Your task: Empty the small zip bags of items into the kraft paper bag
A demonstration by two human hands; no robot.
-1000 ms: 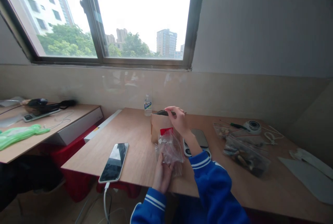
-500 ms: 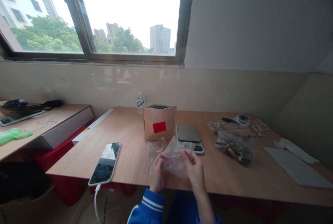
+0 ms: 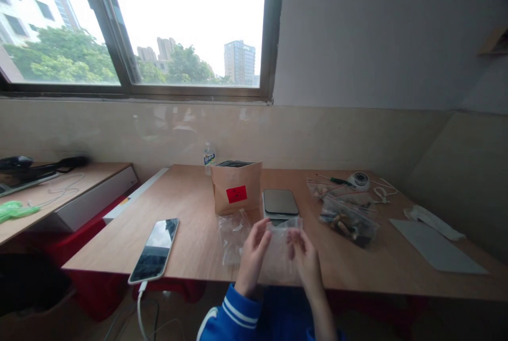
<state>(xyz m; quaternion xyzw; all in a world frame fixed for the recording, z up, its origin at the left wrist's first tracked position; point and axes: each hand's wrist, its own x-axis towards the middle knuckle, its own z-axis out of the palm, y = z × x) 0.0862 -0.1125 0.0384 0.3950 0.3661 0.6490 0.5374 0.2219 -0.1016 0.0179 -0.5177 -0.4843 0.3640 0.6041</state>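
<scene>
A clear plastic bag [image 3: 278, 256] hangs between my two hands above the front of the table. My left hand [image 3: 254, 254] pinches its left side, thumb and fingers closed. On its right edge, my right hand [image 3: 305, 256] grips the film between thumb and fingers. Another clear plastic bag [image 3: 230, 240] lies flat on the table, just left of my left hand. Beyond it stands a brown paper pouch [image 3: 238, 177] with a red label, its top open. A small kitchen scale [image 3: 280, 202] sits right of the pouch, its front partly hidden by the held bag.
A phone [image 3: 154, 248] with a white cable plugged in lies at the left front edge. A bottle [image 3: 208, 157] stands behind the pouch. To the right are filled zip bags [image 3: 347, 222], a screwdriver [image 3: 342, 182], a white round device [image 3: 360, 180] and a grey sheet [image 3: 436, 246].
My left hand has moved right and up along the bag, away from the bag on the table. The held bag now hangs straighter between my hands. The view has turned slightly right.
</scene>
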